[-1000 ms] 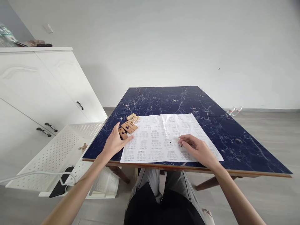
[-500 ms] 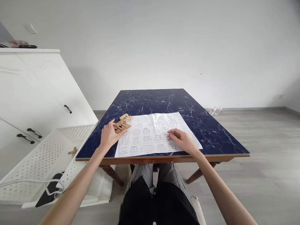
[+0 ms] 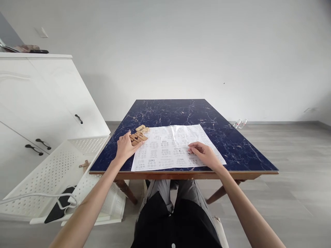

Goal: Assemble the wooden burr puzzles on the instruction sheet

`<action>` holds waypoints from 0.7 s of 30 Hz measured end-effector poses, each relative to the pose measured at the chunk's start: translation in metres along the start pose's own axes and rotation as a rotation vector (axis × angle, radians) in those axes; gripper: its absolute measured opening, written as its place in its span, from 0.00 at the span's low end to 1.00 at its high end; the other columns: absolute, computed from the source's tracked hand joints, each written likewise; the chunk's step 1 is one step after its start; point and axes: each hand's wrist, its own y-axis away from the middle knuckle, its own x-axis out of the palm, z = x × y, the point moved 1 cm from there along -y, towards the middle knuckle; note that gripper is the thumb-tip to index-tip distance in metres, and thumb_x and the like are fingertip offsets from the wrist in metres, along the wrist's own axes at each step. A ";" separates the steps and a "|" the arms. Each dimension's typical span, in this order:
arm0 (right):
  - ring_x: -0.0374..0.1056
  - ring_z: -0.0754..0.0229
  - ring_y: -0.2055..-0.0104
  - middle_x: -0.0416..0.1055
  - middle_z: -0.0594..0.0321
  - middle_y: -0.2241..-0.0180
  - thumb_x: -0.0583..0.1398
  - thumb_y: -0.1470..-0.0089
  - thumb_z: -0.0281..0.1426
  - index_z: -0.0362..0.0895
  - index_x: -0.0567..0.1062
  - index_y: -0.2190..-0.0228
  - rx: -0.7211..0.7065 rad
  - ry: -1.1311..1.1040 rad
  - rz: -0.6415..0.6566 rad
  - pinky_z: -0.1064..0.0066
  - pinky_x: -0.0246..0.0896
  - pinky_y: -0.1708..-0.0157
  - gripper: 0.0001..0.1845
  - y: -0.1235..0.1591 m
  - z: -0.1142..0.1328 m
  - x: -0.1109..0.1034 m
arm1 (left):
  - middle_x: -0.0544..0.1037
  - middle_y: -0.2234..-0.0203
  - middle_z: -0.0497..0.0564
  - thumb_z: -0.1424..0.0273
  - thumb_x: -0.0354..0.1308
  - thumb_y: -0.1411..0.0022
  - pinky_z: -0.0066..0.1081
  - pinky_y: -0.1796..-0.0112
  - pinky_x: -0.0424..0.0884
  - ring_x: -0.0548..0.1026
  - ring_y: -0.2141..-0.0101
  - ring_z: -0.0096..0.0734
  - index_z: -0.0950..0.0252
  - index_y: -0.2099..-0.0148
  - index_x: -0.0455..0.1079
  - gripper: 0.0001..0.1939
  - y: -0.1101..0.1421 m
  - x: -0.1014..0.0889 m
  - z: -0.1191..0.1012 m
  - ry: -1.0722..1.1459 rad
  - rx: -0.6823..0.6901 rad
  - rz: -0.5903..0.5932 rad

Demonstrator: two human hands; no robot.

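Observation:
My left hand is at the left edge of the paper, its thumb and fingers spread around flat brown wooden pieces with dark cut-outs, gripping them from both sides. Just behind them lies a group of paler wooden pieces, one with small markings. A large white sheet printed with rows of small grey figures lies creased on the table. Over its right part rests my right hand, fingers curled with the tips together against the paper. A small dark mark shows by those fingertips; what they hold, if anything, I cannot make out.
The dark blue marbled table has a wooden front edge. To the left are a white cabinet and a white perforated rack with a cable and a black flat object. Clear bottles stand on the floor behind the right side.
The whole view has shifted slightly, so the table and hands appear a little farther right. Both hands keep their places against the wooden pieces and the paper.

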 end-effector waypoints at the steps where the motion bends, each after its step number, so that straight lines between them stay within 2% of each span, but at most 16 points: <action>1: 0.79 0.51 0.57 0.83 0.56 0.60 0.59 0.33 0.45 0.47 0.78 0.54 0.000 0.002 -0.001 0.56 0.74 0.51 0.16 0.000 0.000 0.000 | 0.71 0.34 0.73 0.39 0.62 0.41 0.61 0.36 0.61 0.66 0.34 0.72 0.70 0.27 0.57 0.53 0.001 0.000 0.002 0.011 0.001 0.009; 7: 0.79 0.51 0.57 0.83 0.56 0.60 0.60 0.34 0.47 0.48 0.78 0.54 -0.003 0.004 -0.005 0.57 0.74 0.53 0.17 0.000 0.000 -0.001 | 0.71 0.33 0.68 0.41 0.63 0.40 0.55 0.35 0.65 0.67 0.33 0.65 0.66 0.27 0.57 0.50 0.009 -0.007 0.016 0.081 0.024 0.044; 13: 0.79 0.51 0.58 0.83 0.57 0.60 0.60 0.34 0.49 0.48 0.78 0.55 -0.001 0.001 -0.007 0.57 0.74 0.52 0.18 0.000 -0.001 -0.001 | 0.70 0.33 0.68 0.44 0.64 0.39 0.59 0.34 0.63 0.67 0.33 0.66 0.65 0.29 0.60 0.46 0.009 -0.008 0.022 0.096 0.009 0.025; 21: 0.78 0.52 0.58 0.82 0.57 0.61 0.60 0.33 0.47 0.47 0.78 0.55 -0.008 -0.016 -0.006 0.58 0.73 0.52 0.17 -0.001 -0.002 -0.001 | 0.67 0.31 0.69 0.44 0.65 0.40 0.55 0.33 0.63 0.66 0.32 0.64 0.66 0.28 0.58 0.48 0.005 -0.006 0.028 0.134 0.006 0.029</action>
